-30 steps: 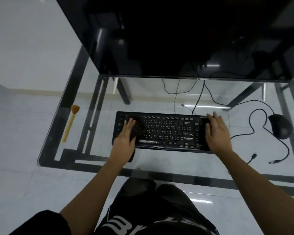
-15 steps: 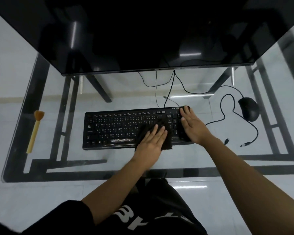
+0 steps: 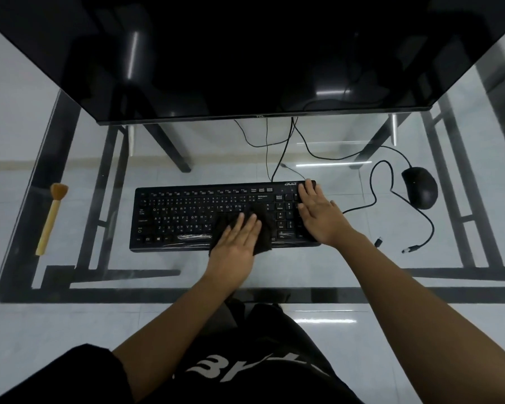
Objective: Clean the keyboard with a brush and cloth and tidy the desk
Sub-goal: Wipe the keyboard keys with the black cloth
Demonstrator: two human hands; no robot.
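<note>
**Inspector:** Glass desk (image 3: 327, 266) on a black frame, pale tiled floor showing through it, and a large dark monitor (image 3: 245, 53) along the far edge. State the step in hand.

**Assistant:** The cloth stage of the cleaning. The keyboard (image 3: 187, 217) lies mid-desk, parallel to the near edge. The left hand (image 3: 235, 246) lies flat, fingers extended, pressing a dark cloth (image 3: 260, 225) onto the keys right of centre; it closes around nothing. The cloth overhangs the keyboard's near edge slightly.

**Inspector:** And the other hand?

**Assistant:** The right hand (image 3: 318, 217) rests open-palmed on the keyboard's right end over the number pad, apparently bracing it. It clasps nothing.

**Inspector:** The brush?

**Assistant:** The brush (image 3: 51, 218) lies untouched near the desk's left edge, well apart from the keyboard, bristles toward the far side.

**Inspector:** Next requirement?

**Assistant:** In my judgement, the number pad cannot be wiped until the right hand shifts off it. Tidying looks outstanding: the mouse (image 3: 420, 186) sits toward the right edge with its cable (image 3: 387, 196) looped loosely, loose plugs lying near it.
</note>
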